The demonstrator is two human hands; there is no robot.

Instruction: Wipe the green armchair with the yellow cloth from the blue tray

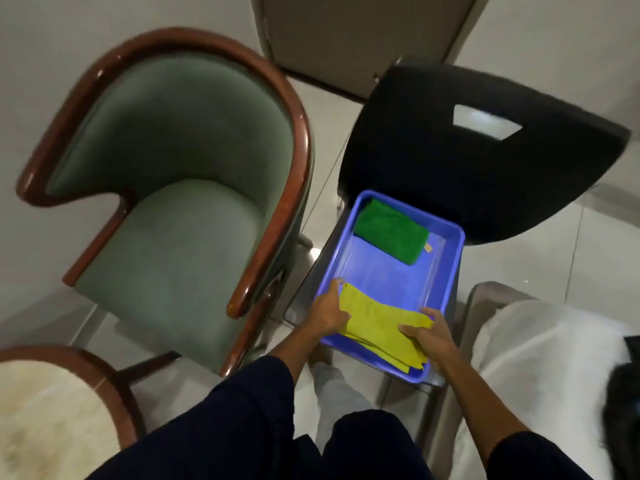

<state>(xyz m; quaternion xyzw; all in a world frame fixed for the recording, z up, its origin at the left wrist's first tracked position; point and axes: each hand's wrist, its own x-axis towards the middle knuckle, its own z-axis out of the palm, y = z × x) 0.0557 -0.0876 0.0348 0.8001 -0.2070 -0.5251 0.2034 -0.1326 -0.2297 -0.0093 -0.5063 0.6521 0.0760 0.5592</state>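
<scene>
The green armchair (180, 216) with a curved brown wooden frame stands at the left. A blue tray (388, 271) rests on the seat of a black chair (460, 150) to its right. In the tray's near end lies the folded yellow cloth (377, 323). My left hand (327, 311) rests on the cloth's left edge, fingers pointing into the tray. On the cloth's right edge my right hand (431, 336) has its fingers curled over the fabric. The cloth still lies in the tray.
A folded green cloth (391, 235) lies at the tray's far end. A round table (52, 403) with a wooden rim sits at the lower left. A white cushioned seat (547, 368) is at the right, with a dark object (623, 424) on it. A door stands behind.
</scene>
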